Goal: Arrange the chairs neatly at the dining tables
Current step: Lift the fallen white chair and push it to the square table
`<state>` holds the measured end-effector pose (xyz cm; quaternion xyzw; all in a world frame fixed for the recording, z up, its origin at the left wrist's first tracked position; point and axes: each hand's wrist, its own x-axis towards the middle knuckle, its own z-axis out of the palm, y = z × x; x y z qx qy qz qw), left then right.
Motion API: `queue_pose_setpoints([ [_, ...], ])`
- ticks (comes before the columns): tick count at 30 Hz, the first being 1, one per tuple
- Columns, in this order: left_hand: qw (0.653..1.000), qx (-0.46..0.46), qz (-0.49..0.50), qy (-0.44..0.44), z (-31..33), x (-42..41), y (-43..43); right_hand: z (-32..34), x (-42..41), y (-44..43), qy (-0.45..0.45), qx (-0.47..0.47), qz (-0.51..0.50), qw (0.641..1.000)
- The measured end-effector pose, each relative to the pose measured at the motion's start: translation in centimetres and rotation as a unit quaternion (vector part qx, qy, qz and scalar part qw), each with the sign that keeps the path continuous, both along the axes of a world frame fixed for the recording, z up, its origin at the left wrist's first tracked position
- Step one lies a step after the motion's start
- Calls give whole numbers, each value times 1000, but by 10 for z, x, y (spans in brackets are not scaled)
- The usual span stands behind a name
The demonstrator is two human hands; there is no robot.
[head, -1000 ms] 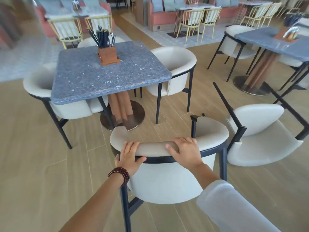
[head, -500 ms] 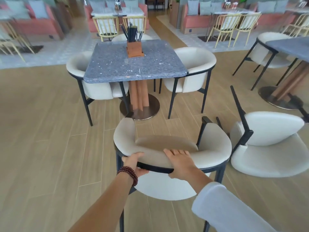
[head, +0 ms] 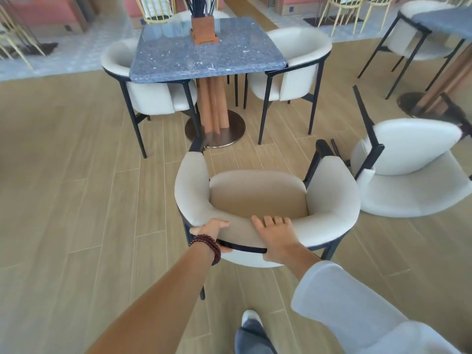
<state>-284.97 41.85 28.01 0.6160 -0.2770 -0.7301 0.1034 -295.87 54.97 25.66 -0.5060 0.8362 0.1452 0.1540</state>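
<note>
Gripping the backrest of a cream chair [head: 258, 195] with both hands.

The left hand [head: 210, 229] curls round the rim, the right hand [head: 274, 236] wraps fingers over it; the chair stands short of the grey table [head: 204, 54], beside a toppled chair [head: 413, 169].

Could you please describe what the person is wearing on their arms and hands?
The left arm is bare, with no sleeve, and carries a dark red beaded bracelet looped several times around the wrist. The right arm wears a loose pale sleeve ending short of the wrist. Both hands, left and right, are bare: no gloves or rings show.
</note>
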Motion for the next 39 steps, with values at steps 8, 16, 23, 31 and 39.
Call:
queue_pose_setpoints([
  [8,999,15,12,-35,-35,47,39,-40,57,43,25,0,6,1000],
  [16,997,32,58,44,-49,63,50,-35,53,62,-143,-161,-118,969],
  [23,997,59,29,39,-59,63,70,-45,64,101,-169,-425,-740,493],
  [31,996,82,34,32,-78,41,67,-56,58,73,-494,-437,-733,165],
  [39,993,113,21,0,-44,15,52,-39,30,54,-454,-378,-787,178],
])
